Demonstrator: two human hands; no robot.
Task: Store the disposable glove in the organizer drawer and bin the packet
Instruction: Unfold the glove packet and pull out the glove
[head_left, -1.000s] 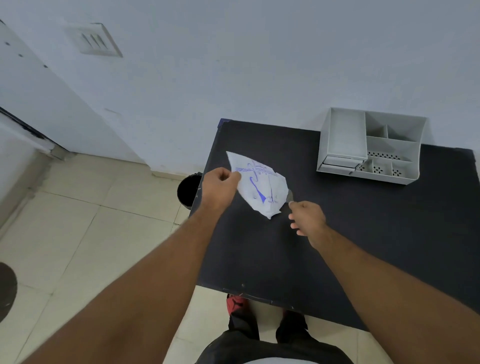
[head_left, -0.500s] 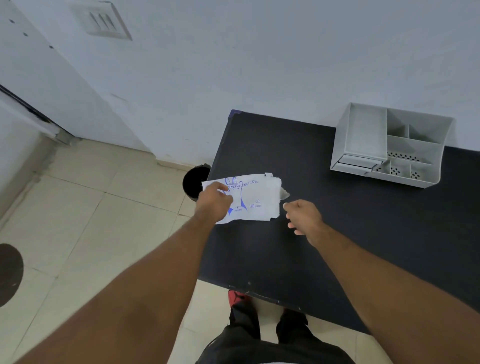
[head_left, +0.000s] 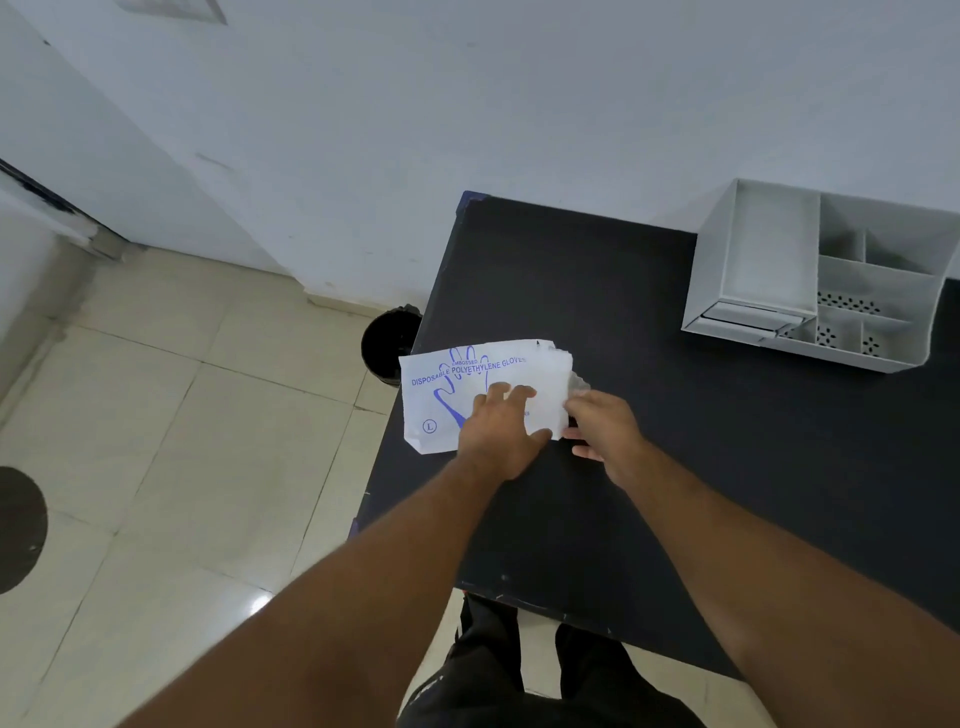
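Note:
A white paper packet (head_left: 441, 395) printed with a blue hand and "Disposable Polyethylene Gloves" lies flat at the left edge of the black table (head_left: 701, 467). My left hand (head_left: 501, 431) presses on its right half, fingers on top and thumb at the lower edge. At the packet's open right end my right hand (head_left: 605, 431) pinches a bit of clear disposable glove (head_left: 581, 383) that sticks out. The grey organizer (head_left: 883, 358) stands at the back right; its small drawer (head_left: 748, 317) at the front left is closed. A black bin (head_left: 387, 343) sits on the floor beside the table's left edge.
A white wall runs behind the table. Cream floor tiles spread to the left, with a dark round patch (head_left: 18, 530) at the far left. My legs and shoes (head_left: 488, 639) show under the table's near edge.
My left hand laid the raised, crumpled packet down flat on the table and shifted from its left end to its right half. My right hand stayed at the open end.

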